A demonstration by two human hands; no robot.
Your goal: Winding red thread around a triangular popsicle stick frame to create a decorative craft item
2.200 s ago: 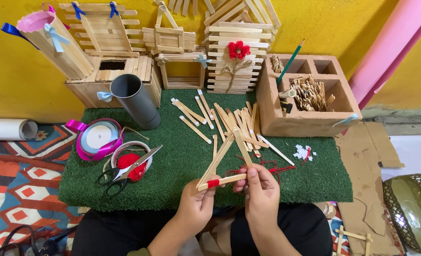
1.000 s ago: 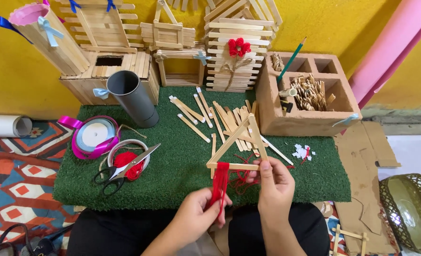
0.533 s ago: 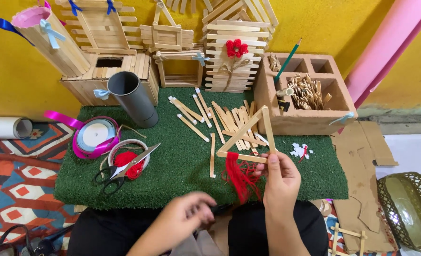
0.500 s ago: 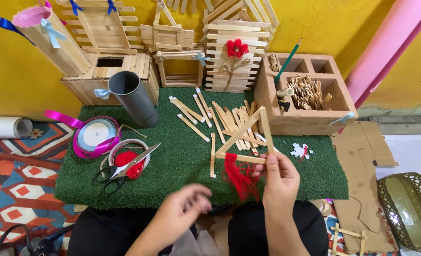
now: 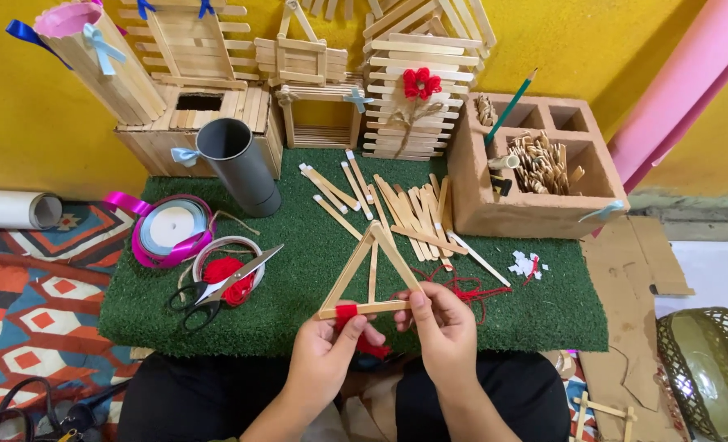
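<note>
Stick triangle (image 5: 370,274) with red yarn (image 5: 347,312) between left hand (image 5: 325,362) and right hand (image 5: 443,334).

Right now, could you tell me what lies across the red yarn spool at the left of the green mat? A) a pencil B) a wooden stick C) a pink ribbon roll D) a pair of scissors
D: a pair of scissors with black handles rests open across the red yarn spool, while the pink ribbon roll sits beside it on the green mat.
</note>
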